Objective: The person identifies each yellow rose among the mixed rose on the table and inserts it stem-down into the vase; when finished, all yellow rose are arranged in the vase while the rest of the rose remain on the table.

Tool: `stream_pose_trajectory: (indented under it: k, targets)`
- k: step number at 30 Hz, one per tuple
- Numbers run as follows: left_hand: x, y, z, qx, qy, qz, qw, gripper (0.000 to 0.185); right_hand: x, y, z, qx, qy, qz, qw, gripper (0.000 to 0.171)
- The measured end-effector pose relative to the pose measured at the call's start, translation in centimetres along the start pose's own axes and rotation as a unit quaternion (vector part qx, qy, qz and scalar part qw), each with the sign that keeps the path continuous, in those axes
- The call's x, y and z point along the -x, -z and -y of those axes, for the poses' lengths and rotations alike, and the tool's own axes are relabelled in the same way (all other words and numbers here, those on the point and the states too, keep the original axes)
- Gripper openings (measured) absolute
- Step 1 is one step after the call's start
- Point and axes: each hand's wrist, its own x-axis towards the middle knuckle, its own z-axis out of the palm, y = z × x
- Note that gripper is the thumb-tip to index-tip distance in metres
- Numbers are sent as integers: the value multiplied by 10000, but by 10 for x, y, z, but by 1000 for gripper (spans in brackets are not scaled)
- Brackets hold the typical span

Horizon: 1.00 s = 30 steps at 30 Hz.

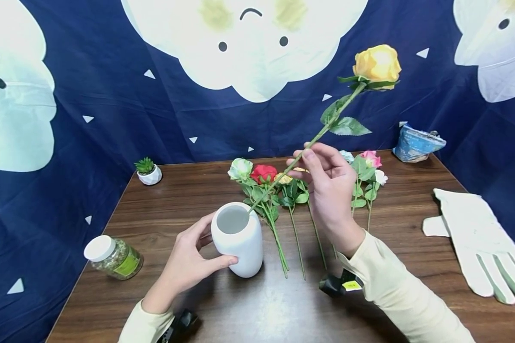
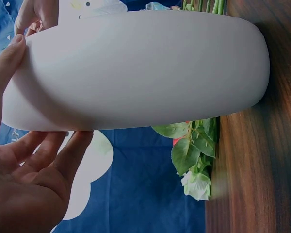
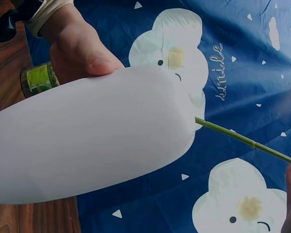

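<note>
Mid-insertion: left hand (image 1: 184,264) gripped the white vase (image 1: 238,240) on the table (image 1: 283,305), right hand (image 1: 328,188) pinched the yellow rose (image 1: 377,64), stem tip at the vase mouth; next probably needed a steady downward feed.

A small potted succulent (image 1: 146,170), a lidded jar (image 1: 113,257), a white glove (image 1: 480,243) and a blue pouch (image 1: 417,143) sit on the wooden table (image 1: 412,224).

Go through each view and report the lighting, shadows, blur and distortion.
Head view: even light, wide-angle bending at the edges, soft shadows under the white vase and the right hand. Left wrist view: the vase fills the frame, dim and grey, its shadow on the table; the left hand looks soft. Right wrist view: the vase is nearly washed out, while the stem is sharp.
</note>
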Motion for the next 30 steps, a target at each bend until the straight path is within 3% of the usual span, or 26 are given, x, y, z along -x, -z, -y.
stream_pose_trajectory:
  k: [10, 18, 23, 30]
  targets:
    - [0, 1, -1, 21, 19, 22, 10000, 83, 14, -7, -20, 806, -8, 547, 9952, 30]
    - [-1, 0, -1, 14, -30, 28, 10000, 83, 19, -10, -29, 905, -73, 854, 9922, 28]
    - [-2, 0, -1, 53, -28, 36, 10000, 84, 19, -13, -34, 1006, -237, 988, 9897, 11]
    - [-1, -1, -1, 63, -39, 24, 10000, 85, 20, -20, -34, 1576, -495, 1444, 9756, 14]
